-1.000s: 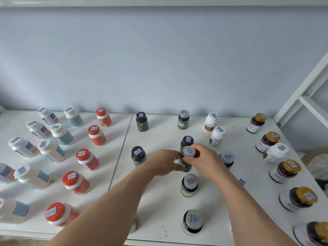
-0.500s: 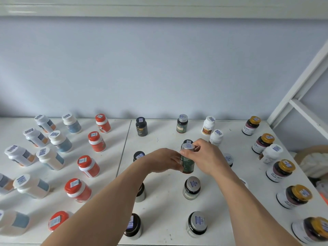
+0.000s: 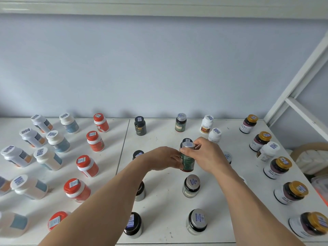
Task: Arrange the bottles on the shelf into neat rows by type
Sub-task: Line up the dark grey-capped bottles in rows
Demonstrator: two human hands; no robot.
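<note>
Two hands clamp one green-labelled, silver-capped bottle (image 3: 186, 158) above the white shelf (image 3: 165, 201) — left hand (image 3: 164, 158) curled round its side, right hand (image 3: 206, 154) pinching the cap.

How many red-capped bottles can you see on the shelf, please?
5 red-capped bottles in one column, left panel: rearmost, second, third, fourth, and nearest, partly behind the left forearm, which may hide more.

Black-capped dark bottle (image 3: 138, 154) at 9 o'clock of hands half hidden behind left wrist; label print unreadable. Gold-capped jar (image 3: 309, 226) cropped at 4 o'clock.
</note>
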